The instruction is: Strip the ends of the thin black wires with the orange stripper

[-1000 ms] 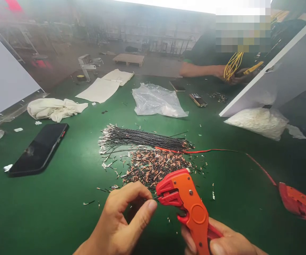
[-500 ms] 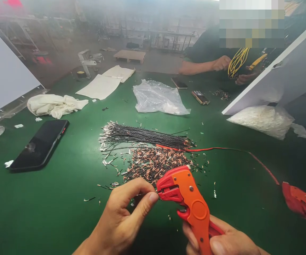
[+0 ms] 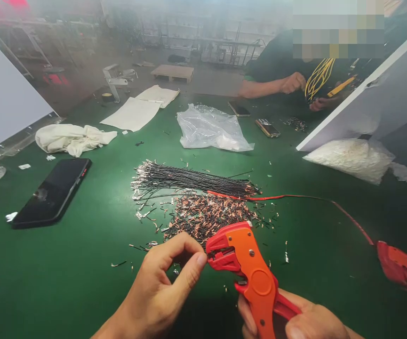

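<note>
My right hand (image 3: 312, 320) is wrapped round the handles of an orange and red wire stripper (image 3: 256, 266), whose jaws point left. At the mouth of those jaws, the thumb and forefinger of my left hand (image 3: 168, 273) pinch a black wire, mostly hidden by the fingers. Just beyond the tool lies a heap of short black wire offcuts (image 3: 203, 214) with bare copper ends. Behind the heap rests a bundle of long black wires (image 3: 192, 179), with metal terminals at the left and copper at the right.
A second red tool (image 3: 403, 266) lies at the right, near a red strip (image 3: 288, 196). A phone (image 3: 53, 193) and a white cloth (image 3: 72, 139) are at the left. Farther back are a plastic bag (image 3: 212, 127) and a co-worker's hand (image 3: 293, 82) by yellow wires (image 3: 319, 77).
The wire stripper has shifted slightly left, and its handles and jaws stand a little wider apart. My left hand has moved slightly up and left, still pinching at the jaws.
</note>
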A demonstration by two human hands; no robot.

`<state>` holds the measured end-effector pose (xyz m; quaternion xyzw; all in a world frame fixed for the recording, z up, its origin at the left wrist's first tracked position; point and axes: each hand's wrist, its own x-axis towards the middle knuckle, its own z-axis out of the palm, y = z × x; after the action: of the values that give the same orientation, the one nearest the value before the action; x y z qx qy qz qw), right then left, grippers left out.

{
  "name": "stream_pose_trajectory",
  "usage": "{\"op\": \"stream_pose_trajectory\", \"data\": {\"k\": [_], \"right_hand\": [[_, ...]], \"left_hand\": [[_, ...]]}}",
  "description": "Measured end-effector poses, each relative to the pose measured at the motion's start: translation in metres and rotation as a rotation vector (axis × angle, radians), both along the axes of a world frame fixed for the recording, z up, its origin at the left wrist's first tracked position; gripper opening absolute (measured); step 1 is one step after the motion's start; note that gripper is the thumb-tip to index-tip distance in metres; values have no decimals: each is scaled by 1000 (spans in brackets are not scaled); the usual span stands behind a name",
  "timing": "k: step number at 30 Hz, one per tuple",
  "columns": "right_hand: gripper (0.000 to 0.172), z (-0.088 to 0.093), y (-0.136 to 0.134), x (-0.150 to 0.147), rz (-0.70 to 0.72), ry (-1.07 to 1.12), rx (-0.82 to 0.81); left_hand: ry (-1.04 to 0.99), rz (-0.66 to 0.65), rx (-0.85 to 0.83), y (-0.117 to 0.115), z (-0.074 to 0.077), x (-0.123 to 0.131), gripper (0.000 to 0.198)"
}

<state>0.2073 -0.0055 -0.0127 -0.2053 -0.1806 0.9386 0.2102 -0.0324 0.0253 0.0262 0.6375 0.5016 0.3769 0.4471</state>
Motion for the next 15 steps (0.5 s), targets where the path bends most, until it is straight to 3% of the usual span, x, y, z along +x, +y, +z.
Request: {"op": "stream_pose_trajectory", "data": {"k": [10, 15], "right_hand": [[40, -8, -4, 4, 0, -17, 30], [41, 2, -3, 7, 17, -144, 92]], "left_hand": [[180, -113, 103, 2, 6, -6, 22], [180, -150, 125, 3, 3, -5, 20]]}}
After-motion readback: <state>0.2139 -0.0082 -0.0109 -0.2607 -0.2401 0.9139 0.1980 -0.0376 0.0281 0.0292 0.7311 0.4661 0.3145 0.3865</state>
